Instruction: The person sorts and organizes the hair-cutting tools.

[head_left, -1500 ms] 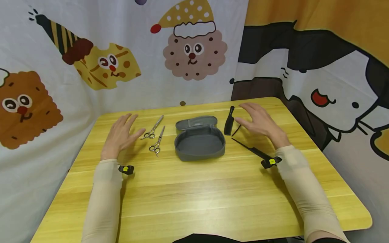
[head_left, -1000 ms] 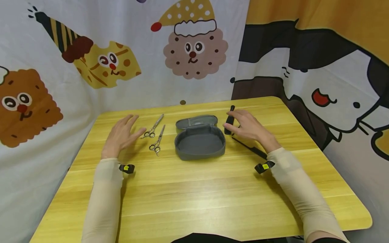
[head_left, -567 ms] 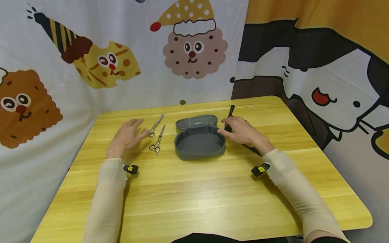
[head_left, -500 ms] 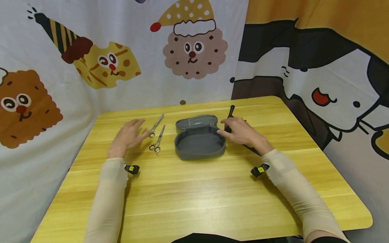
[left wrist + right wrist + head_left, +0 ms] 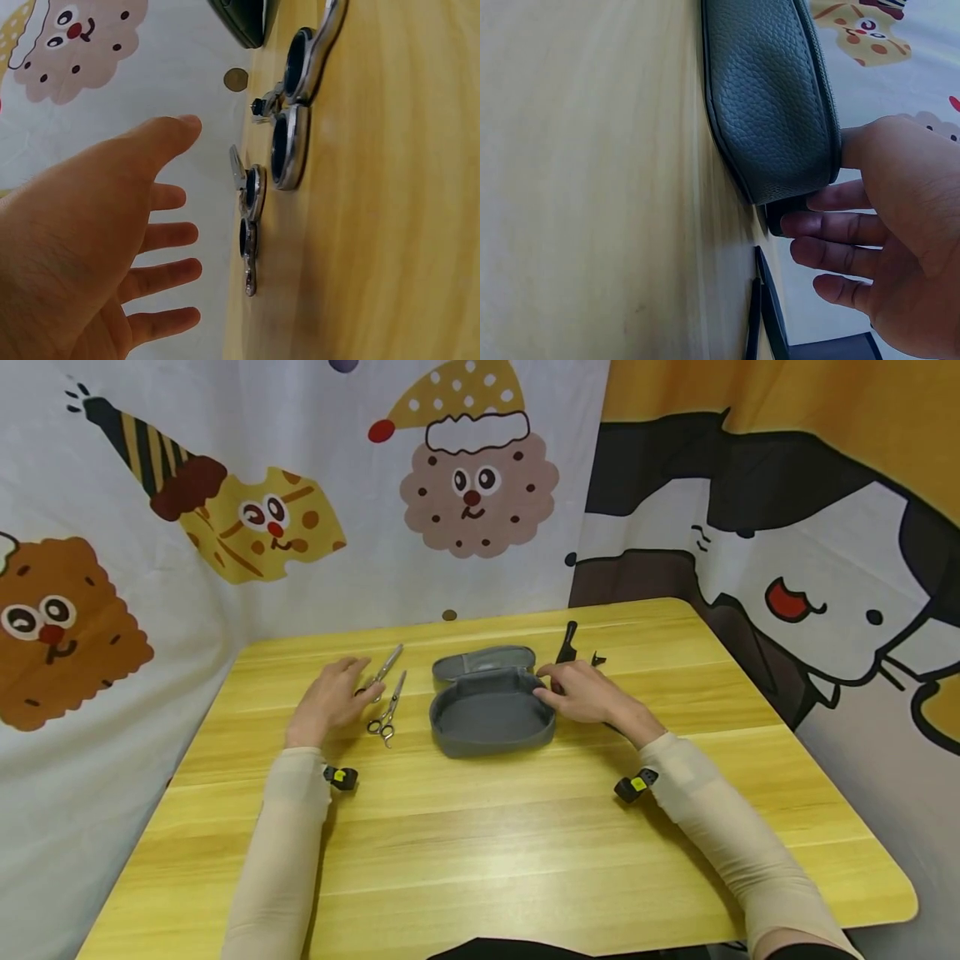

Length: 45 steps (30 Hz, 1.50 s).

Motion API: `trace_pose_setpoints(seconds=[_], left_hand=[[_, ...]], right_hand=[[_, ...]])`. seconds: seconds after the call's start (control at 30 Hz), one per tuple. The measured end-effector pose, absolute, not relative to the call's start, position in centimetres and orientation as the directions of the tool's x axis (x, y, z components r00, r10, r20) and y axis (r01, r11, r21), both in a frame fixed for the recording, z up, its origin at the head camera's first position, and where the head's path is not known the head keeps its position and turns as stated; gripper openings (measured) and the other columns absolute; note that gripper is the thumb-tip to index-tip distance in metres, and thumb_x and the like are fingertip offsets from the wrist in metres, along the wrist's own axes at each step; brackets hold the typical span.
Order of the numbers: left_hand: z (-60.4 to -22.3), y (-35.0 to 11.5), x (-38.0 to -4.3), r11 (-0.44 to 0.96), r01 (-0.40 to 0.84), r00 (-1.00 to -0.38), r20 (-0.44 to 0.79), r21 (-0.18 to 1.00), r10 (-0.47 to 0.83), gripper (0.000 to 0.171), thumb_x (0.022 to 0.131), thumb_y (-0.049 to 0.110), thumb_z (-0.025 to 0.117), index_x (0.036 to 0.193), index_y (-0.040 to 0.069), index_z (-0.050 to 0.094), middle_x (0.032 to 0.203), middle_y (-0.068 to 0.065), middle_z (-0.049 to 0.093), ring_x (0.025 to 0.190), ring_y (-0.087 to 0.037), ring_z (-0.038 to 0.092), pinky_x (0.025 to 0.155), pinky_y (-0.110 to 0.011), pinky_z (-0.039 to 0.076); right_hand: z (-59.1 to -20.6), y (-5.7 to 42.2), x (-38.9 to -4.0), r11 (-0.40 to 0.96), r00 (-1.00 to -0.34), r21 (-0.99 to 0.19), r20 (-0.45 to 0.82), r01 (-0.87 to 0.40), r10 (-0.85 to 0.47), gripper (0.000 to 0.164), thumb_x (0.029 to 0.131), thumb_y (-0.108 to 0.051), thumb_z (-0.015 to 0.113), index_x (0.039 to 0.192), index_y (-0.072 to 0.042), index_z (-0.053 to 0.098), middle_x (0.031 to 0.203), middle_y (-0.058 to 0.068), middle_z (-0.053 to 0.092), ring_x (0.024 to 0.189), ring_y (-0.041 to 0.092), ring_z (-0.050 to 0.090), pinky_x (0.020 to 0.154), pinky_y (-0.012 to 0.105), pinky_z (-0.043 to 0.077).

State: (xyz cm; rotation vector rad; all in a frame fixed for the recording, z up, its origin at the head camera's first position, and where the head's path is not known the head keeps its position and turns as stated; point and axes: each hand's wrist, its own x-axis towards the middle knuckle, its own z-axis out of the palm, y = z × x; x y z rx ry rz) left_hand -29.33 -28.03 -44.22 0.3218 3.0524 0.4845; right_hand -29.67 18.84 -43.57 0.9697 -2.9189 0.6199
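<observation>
In the head view a grey zip case (image 5: 491, 747) stands at mid-table with its lid (image 5: 487, 660) folded back. My right hand (image 5: 585, 693) grips its back right corner; the right wrist view shows the thumb going behind the rim and the fingers bent along the outside of the case (image 5: 772, 105). My left hand (image 5: 327, 702) hovers with spread fingers at the far pair of scissors (image 5: 388, 662), partly covering the handles. Closer to me lie the other scissors (image 5: 387, 718). In the left wrist view the left hand (image 5: 90, 232) holds nothing, apart from both pairs.
Behind the right hand lies a black comb (image 5: 567, 643), partly hidden, with a small dark tip (image 5: 597, 658) beside it. A second dark tool is mostly covered by that hand. The wooden table (image 5: 480, 852) ends at a printed curtain (image 5: 510, 585).
My right hand has come left from above the combs to the corner of the case, its fingers drawing in. The left hand has shifted right toward the scissors. The case has stayed put.
</observation>
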Motion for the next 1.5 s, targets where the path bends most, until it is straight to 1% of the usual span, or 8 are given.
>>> trace_pose_setpoints(seconds=[0.13,0.33,0.57,0.73,1.13,1.27,1.33,1.5], left_hand=[[-44.4,-27.9,-29.3,0.935,0.189,-0.979,-0.017,0.301,0.204,0.078,0.118,0.052,0.056,0.174,0.001,0.038,0.178,-0.032,0.037,0.162,-0.058,0.039,0.134,-0.075,0.034],[-44.6,-27.6,-29.0,0.942,0.201,-0.977,-0.020,0.270,0.214,0.074,0.117,0.050,0.056,0.170,-0.001,0.045,0.174,-0.034,0.042,0.158,-0.059,0.045,0.132,-0.075,0.038],[-45.3,-27.4,-28.9,0.942,0.196,-0.978,-0.016,0.272,0.208,0.062,0.116,0.045,0.059,0.157,-0.001,0.061,0.163,-0.031,0.054,0.146,-0.056,0.056,0.124,-0.074,0.047],[-45.7,-27.4,-29.1,0.943,0.195,-0.979,-0.010,0.269,0.205,0.059,0.115,0.043,0.061,0.153,-0.003,0.065,0.156,-0.030,0.058,0.139,-0.054,0.060,0.121,-0.072,0.050],[-45.6,-27.2,-29.1,0.932,0.222,-0.973,0.007,0.285,0.230,0.042,0.116,0.031,0.063,0.136,-0.006,0.072,0.143,-0.032,0.062,0.129,-0.051,0.065,0.114,-0.068,0.057],[-45.5,-27.1,-29.1,0.928,0.218,-0.974,0.007,0.302,0.227,0.038,0.114,0.027,0.063,0.127,-0.007,0.073,0.135,-0.031,0.064,0.119,-0.047,0.066,0.106,-0.064,0.060],[-45.4,-27.1,-29.0,0.926,0.210,-0.976,0.004,0.314,0.220,0.035,0.113,0.026,0.063,0.121,-0.006,0.074,0.129,-0.030,0.065,0.110,-0.043,0.066,0.098,-0.061,0.061],[-45.2,-27.0,-29.0,0.932,0.173,-0.983,-0.007,0.320,0.185,0.027,0.107,0.025,0.068,0.107,-0.002,0.072,0.112,-0.022,0.064,0.093,-0.033,0.059,0.082,-0.049,0.057]], right_hand=[[-43.6,18.8,-29.6,0.722,-0.802,-0.371,0.130,-0.584,-0.583,0.043,0.115,-0.031,0.067,0.148,-0.004,0.073,0.078,-0.001,0.067,0.062,0.012,0.054,0.061,0.032,0.043],[-43.5,18.8,-29.6,0.720,-0.804,-0.380,0.124,-0.580,-0.582,0.043,0.115,-0.031,0.067,0.148,-0.004,0.072,0.080,-0.001,0.067,0.063,0.012,0.055,0.061,0.032,0.043],[-43.5,18.8,-29.7,0.722,-0.804,-0.380,0.114,-0.578,-0.583,0.044,0.115,-0.032,0.067,0.150,-0.004,0.071,0.081,0.000,0.067,0.064,0.013,0.055,0.060,0.032,0.042],[-43.7,18.8,-29.7,0.724,-0.801,-0.368,0.114,-0.583,-0.587,0.045,0.116,-0.032,0.066,0.149,-0.004,0.071,0.082,0.000,0.068,0.065,0.013,0.055,0.060,0.031,0.042],[-43.8,18.9,-29.5,0.725,-0.806,-0.381,0.104,-0.573,-0.583,0.044,0.116,-0.031,0.066,0.150,-0.004,0.071,0.083,0.000,0.069,0.065,0.013,0.056,0.061,0.032,0.043],[-43.7,18.9,-29.5,0.727,-0.807,-0.381,0.098,-0.571,-0.582,0.044,0.116,-0.031,0.066,0.150,-0.004,0.071,0.084,0.001,0.069,0.066,0.013,0.056,0.062,0.032,0.043],[-43.7,18.9,-29.4,0.727,-0.807,-0.381,0.096,-0.571,-0.583,0.044,0.116,-0.031,0.066,0.151,-0.004,0.070,0.085,0.001,0.070,0.066,0.013,0.056,0.062,0.032,0.043],[-43.7,18.9,-29.4,0.726,-0.805,-0.380,0.097,-0.573,-0.585,0.044,0.116,-0.031,0.066,0.150,-0.004,0.071,0.085,0.000,0.070,0.066,0.012,0.057,0.062,0.032,0.044]])
